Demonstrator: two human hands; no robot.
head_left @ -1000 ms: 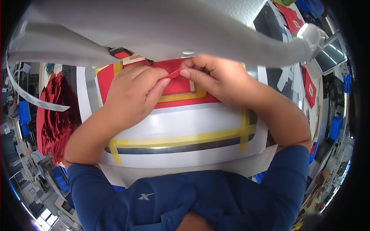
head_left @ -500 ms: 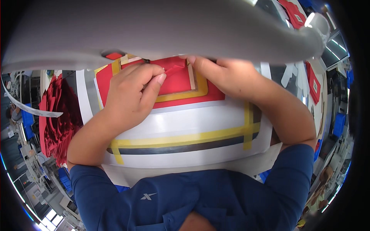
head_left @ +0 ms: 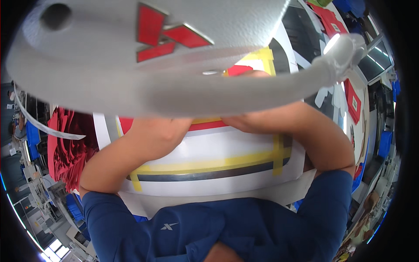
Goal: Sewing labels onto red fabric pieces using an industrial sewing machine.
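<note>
My left hand (head_left: 162, 134) and my right hand (head_left: 248, 123) reach under the light grey machine head (head_left: 244, 97), which covers their fingers. A red cloth (head_left: 208, 126) lies flat between the two hands, and only its near edge and a small far patch show. My hands rest over or beside this cloth; what they hold is hidden. Beneath the cloth is a white sheet (head_left: 192, 150) with yellow tape strips (head_left: 209, 167) along its near side and a dark band next to the tape.
A thick pile of red cloth pieces (head_left: 72, 146) hangs at the left. A curved white strip (head_left: 52, 132) extends above it. More red pieces (head_left: 352, 102) lie on the table at the right. The machine's rounded grey arm spans the upper view.
The machine head appears lower in the picture and now covers my fingers. Half a second ago my left hand pinched a small red cloth flap and my right fingertips were beside a frame on the cloth.
</note>
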